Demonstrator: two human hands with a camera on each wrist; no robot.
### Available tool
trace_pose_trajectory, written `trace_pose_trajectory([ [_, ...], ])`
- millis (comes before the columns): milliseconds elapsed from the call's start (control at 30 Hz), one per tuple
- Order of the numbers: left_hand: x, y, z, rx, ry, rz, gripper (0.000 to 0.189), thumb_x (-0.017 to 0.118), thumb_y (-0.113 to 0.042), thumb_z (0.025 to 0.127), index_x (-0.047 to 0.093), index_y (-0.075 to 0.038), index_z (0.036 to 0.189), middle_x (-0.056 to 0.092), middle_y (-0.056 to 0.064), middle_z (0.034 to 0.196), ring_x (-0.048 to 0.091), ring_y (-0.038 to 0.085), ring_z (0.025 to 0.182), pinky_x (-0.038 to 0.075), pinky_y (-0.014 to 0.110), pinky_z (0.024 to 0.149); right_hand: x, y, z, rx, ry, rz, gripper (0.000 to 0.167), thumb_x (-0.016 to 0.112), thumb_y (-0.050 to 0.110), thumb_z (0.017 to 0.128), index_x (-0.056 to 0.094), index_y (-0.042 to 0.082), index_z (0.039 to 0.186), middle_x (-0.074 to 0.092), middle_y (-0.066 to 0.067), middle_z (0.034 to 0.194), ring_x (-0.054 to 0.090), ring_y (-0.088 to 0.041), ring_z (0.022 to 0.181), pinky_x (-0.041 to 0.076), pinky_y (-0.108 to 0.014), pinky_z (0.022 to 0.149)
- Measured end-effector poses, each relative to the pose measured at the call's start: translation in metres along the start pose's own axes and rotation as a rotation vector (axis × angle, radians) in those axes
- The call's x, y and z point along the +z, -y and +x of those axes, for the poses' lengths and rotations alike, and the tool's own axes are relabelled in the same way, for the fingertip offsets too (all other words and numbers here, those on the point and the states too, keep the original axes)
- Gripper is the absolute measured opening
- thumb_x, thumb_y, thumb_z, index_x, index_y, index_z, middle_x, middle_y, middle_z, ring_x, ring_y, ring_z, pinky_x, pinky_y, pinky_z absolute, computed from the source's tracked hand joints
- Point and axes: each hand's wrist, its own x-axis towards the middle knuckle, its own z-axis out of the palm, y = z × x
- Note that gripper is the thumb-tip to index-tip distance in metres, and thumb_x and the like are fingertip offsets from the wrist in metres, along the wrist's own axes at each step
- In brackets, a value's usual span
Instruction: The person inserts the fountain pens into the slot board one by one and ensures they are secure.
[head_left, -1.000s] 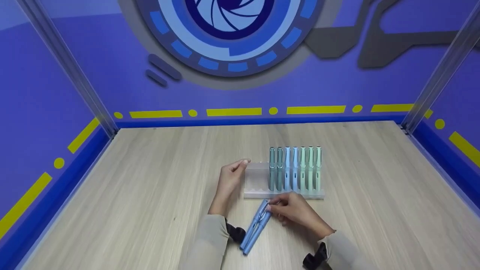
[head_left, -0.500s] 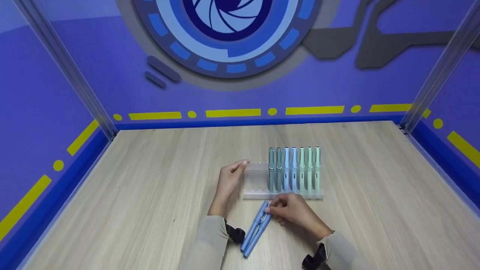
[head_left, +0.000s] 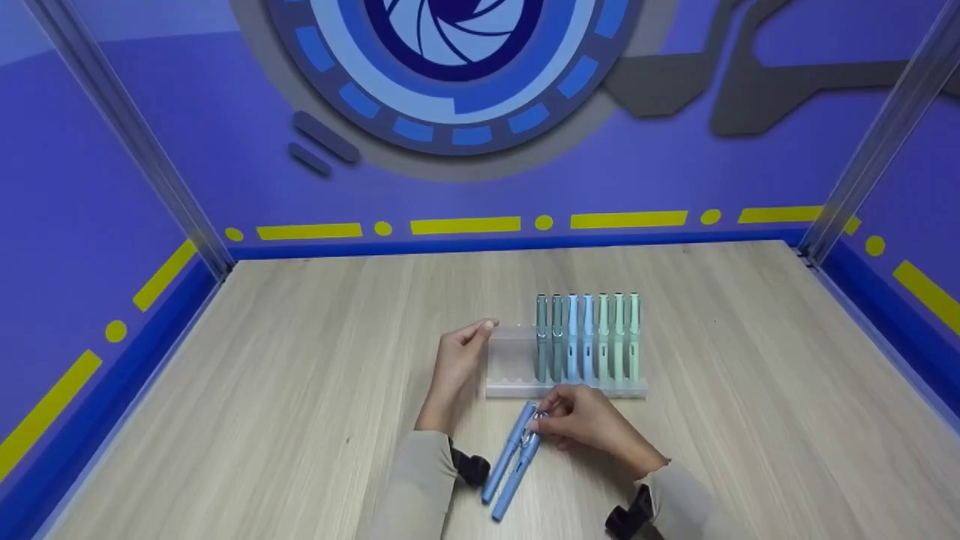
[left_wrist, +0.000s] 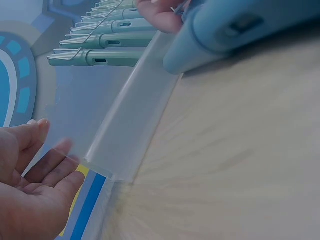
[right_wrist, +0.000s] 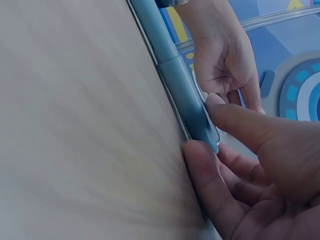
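Observation:
My left hand (head_left: 459, 364) holds the left edge of a clear pen stand (head_left: 517, 391) between thumb and fingers. In the left wrist view, some fingertips (left_wrist: 62, 147) show at the panel's edge. My right hand (head_left: 589, 420) pinches the cap end of a blue fountain pen (head_left: 513, 484), its silver clip and barrel window facing up. A second blue pen (head_left: 501, 469) lies alongside on its left, close at the cap ends and apart at the lower ends. The right wrist view shows thumb and index finger on the cap of a pen (right_wrist: 187, 97).
Several pens stand upright in the stand: dark green ones (head_left: 550, 337) toward the left, light blue ones (head_left: 580, 337) in the middle, pale green ones (head_left: 619, 337) at the right. Slots at its left end hold no pens. The wooden table (head_left: 262, 397) ends at blue walls.
The pinched pen has turned so its barrel window shows, and its lower end has shifted toward me and right, away from the other pen. My left hand stays on the stand.

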Motion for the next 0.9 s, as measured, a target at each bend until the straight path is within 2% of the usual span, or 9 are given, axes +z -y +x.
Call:
trace_pose_trajectory([
  [300,0.0005,-0.0006,0.0005,0.006,-0.012,-0.020,0.030,0.057,-0.025,0.097,0.068,-0.005,0.116,0.066,0.011,0.123,0.057,0.025,0.125,0.044,0.038,0.108,-0.0052,0.0034,-0.0028,-0.026,0.082,0.028,0.030,0.079,0.019,0.079,0.064,-0.001,0.096,0.063,-0.001,0.073,0.059,-0.010,0.060,0.053,-0.022,0.053],
  [500,0.0007,-0.0003,0.0007,0.013,-0.011,-0.017,0.031,0.057,-0.025,0.097,0.069,-0.004,0.116,0.066,0.011,0.123,0.057,0.026,0.124,0.044,0.038,0.108,-0.0091,0.0027,-0.0027,-0.048,0.130,-0.031,0.024,0.073,0.014,0.082,0.069,0.003,0.102,0.062,-0.001,0.076,0.056,-0.009,0.064,0.048,-0.019,0.053],
  [600,0.0006,0.0000,0.0000,0.016,-0.006,-0.007,0.032,0.056,-0.027,0.097,0.069,-0.004,0.116,0.066,0.012,0.124,0.057,0.026,0.125,0.044,0.038,0.108,-0.0103,0.0022,-0.0036,-0.058,0.150,-0.039,0.023,0.070,0.013,0.083,0.069,0.002,0.103,0.063,-0.001,0.077,0.057,-0.009,0.066,0.049,-0.019,0.054],
  [767,0.0007,-0.0001,0.0003,-0.002,-0.002,-0.002,0.032,0.056,-0.028,0.097,0.069,-0.006,0.116,0.066,0.010,0.125,0.056,0.025,0.125,0.044,0.038,0.108,-0.0081,0.0040,-0.0040,-0.037,0.128,-0.040,0.023,0.073,0.022,0.084,0.070,0.002,0.097,0.063,0.000,0.075,0.057,-0.009,0.066,0.049,-0.020,0.055],
  [900,0.0001,-0.0011,-0.0002,-0.017,0.000,0.009,0.032,0.056,-0.029,0.097,0.069,-0.007,0.117,0.066,0.009,0.125,0.056,0.025,0.125,0.044,0.038,0.108,-0.0047,0.0047,-0.0023,-0.035,0.090,-0.091,0.024,0.077,0.023,0.081,0.070,0.003,0.092,0.062,0.002,0.073,0.055,-0.008,0.063,0.046,-0.019,0.053],
])
